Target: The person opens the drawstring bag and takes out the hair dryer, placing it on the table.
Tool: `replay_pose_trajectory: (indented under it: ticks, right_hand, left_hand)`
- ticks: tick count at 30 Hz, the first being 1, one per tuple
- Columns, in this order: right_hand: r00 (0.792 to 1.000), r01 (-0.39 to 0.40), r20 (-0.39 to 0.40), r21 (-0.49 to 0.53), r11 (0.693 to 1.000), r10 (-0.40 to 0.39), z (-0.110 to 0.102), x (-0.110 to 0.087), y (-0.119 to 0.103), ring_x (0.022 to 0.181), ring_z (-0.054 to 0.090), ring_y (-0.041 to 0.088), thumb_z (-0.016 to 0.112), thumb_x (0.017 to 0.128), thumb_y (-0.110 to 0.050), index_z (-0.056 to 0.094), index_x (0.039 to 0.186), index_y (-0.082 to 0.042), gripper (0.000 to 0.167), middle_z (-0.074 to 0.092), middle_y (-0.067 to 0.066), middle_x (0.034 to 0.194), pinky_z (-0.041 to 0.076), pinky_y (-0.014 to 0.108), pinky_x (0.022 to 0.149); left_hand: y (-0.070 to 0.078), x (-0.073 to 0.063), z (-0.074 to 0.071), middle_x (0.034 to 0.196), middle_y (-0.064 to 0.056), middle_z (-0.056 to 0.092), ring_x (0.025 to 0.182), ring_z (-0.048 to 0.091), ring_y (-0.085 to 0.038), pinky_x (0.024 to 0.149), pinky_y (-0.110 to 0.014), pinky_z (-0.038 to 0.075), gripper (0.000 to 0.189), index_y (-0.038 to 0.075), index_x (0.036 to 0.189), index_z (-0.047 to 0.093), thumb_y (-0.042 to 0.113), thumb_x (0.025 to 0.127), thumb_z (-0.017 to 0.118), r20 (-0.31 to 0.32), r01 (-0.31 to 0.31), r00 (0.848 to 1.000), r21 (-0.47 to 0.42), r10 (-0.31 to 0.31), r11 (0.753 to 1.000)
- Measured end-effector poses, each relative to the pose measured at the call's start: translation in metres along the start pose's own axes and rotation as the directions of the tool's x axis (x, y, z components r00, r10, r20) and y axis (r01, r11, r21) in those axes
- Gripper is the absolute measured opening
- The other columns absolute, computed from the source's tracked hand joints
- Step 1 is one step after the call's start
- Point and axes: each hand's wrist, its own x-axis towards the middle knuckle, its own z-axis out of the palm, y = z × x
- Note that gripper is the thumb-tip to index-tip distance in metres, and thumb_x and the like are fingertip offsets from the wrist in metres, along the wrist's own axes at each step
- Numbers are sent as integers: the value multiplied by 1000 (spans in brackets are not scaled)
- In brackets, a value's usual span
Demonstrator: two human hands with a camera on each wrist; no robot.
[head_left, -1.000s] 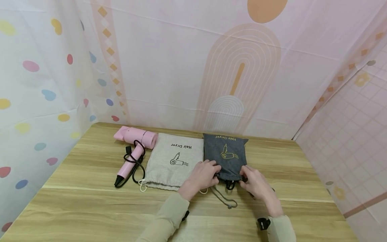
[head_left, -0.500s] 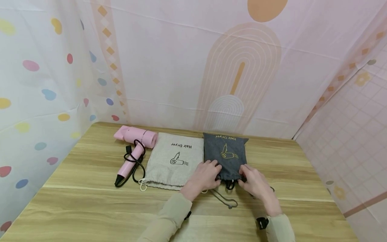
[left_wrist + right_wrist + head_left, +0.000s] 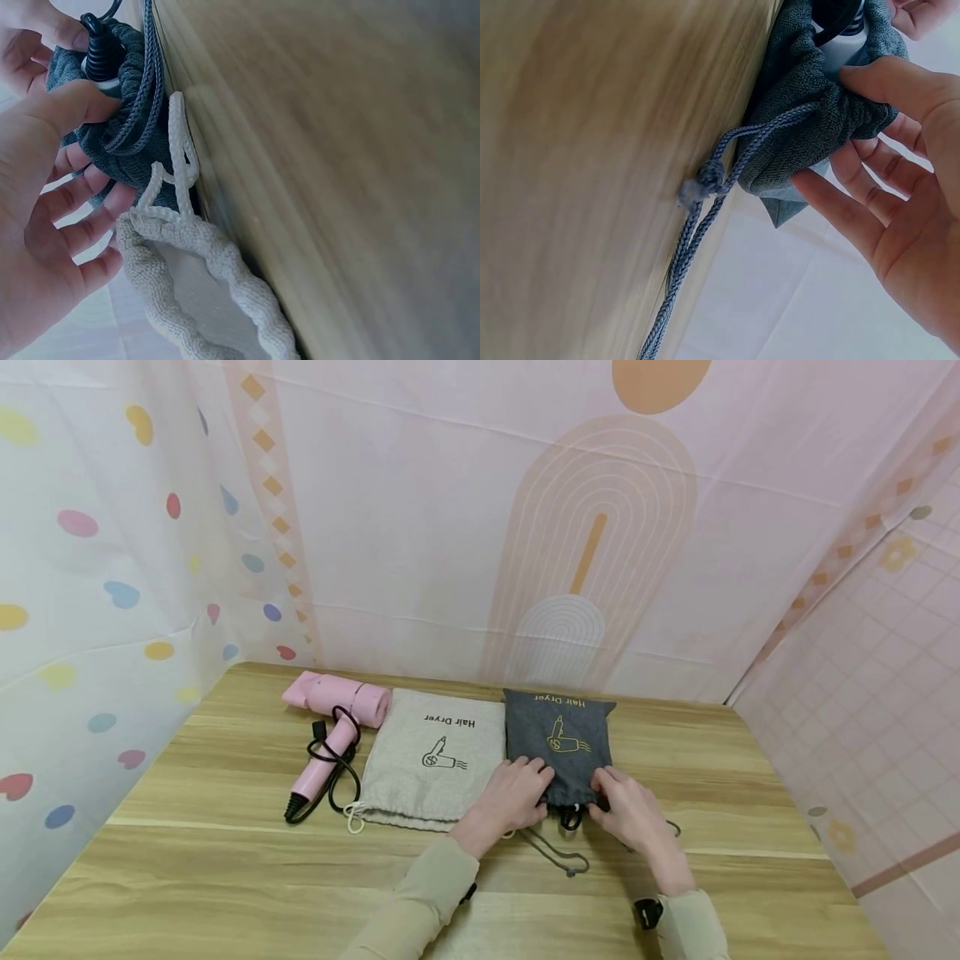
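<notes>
A dark grey drawstring bag point(image 3: 562, 770), printed "Hair Dryer" in yellow, lies on the table with its mouth towards me. My left hand point(image 3: 513, 793) pinches the left side of the mouth, thumb inside and fingers outside. Opposite it, my right hand point(image 3: 632, 810) grips the right side the same way. From the mouth shows the end of a white handle point(image 3: 845, 51) with a ribbed black cord sleeve point(image 3: 103, 52); the rest is hidden inside. The grey drawstring point(image 3: 681, 274) trails loose on the table in the right wrist view.
A light beige drawstring bag point(image 3: 435, 768), also printed "Hair Dryer", lies flat just left of the grey one. Its white cord loop point(image 3: 178, 139) reaches the grey bag. Further left on the table point(image 3: 225, 860) is a pink hair dryer point(image 3: 330, 697) with its black cord wound round the handle.
My two hands have drawn slightly closer together at the grey bag's mouth, the left one shifting right and the right one left. The other things lie where they were.
</notes>
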Motion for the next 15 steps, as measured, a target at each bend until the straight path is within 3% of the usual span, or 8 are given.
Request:
replay_pose_trajectory:
  ticks: [8,15]
  right_hand:
    - [999,-35,32,13,999,34,-2,-1,-1,61,41,9,74,76,-8,55,83,-13,21,52,-1,78,34,23,51]
    - [997,-61,55,31,998,59,-2,-1,-1,62,42,10,73,76,-10,56,86,-13,20,52,-2,80,35,24,53]
  left_hand:
    - [-2,-1,0,100,1,64,83,60,-17,67,-29,51,32,17,109,62,34,82,68,-1,3,1000,-25,-3,1000]
    - [-7,-3,-1,94,0,64,78,60,-18,62,-29,51,28,16,103,63,28,78,68,-42,0,999,-59,-3,998]
